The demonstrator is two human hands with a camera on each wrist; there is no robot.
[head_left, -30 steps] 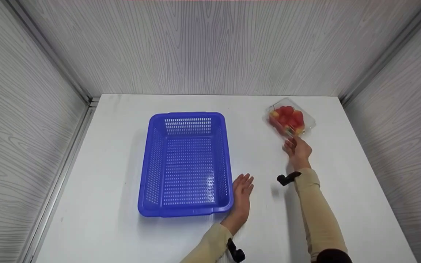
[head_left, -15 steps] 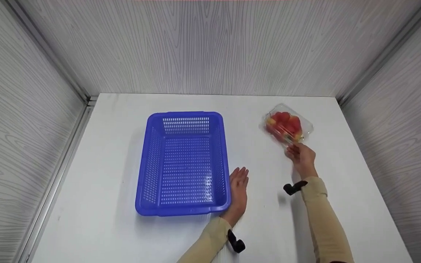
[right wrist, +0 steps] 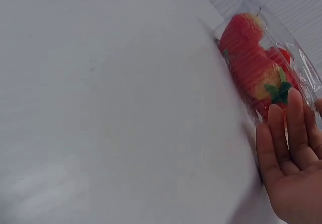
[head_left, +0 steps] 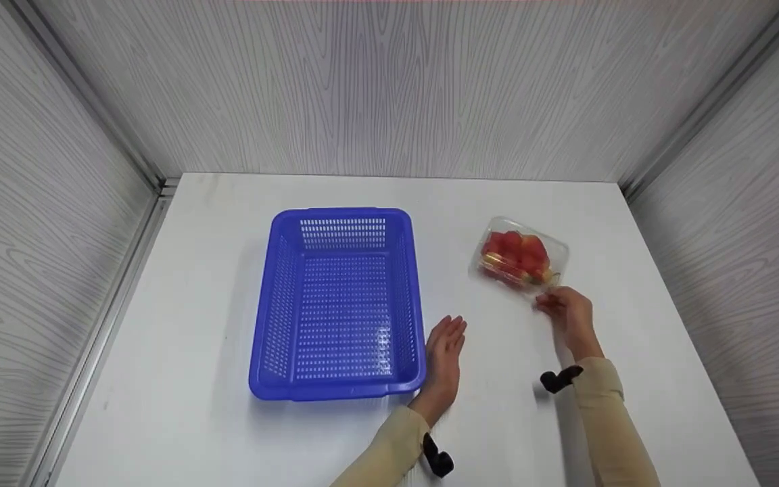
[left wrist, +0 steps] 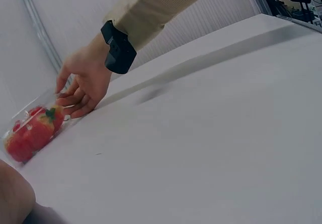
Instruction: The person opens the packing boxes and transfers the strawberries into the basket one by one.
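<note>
A clear plastic box (head_left: 556, 249) of red and yellow strawberries (head_left: 514, 253) lies on the table at right in the head view. My right hand (head_left: 571, 318) pinches its near corner; the left wrist view shows thumb above and fingers below. In the right wrist view, that hand's fingers (right wrist: 297, 128) lie along the box's end, by a green leaf. My left hand (head_left: 443, 368) has straight fingers and stands along the right side of a blue plastic basket (head_left: 328, 392), partly under its rim. Only a blurred bit of it shows at the left wrist view's corner.
The basket stands left of centre on the white table (head_left: 193, 284) with nothing in it. Wood-grain panels (head_left: 389, 88) rise behind the table and at both sides. Each sleeve carries a black wrist camera (head_left: 560, 379).
My right hand has drawn the strawberry box toward me and slightly left, and the box has turned a little. My left hand and the basket have barely moved.
</note>
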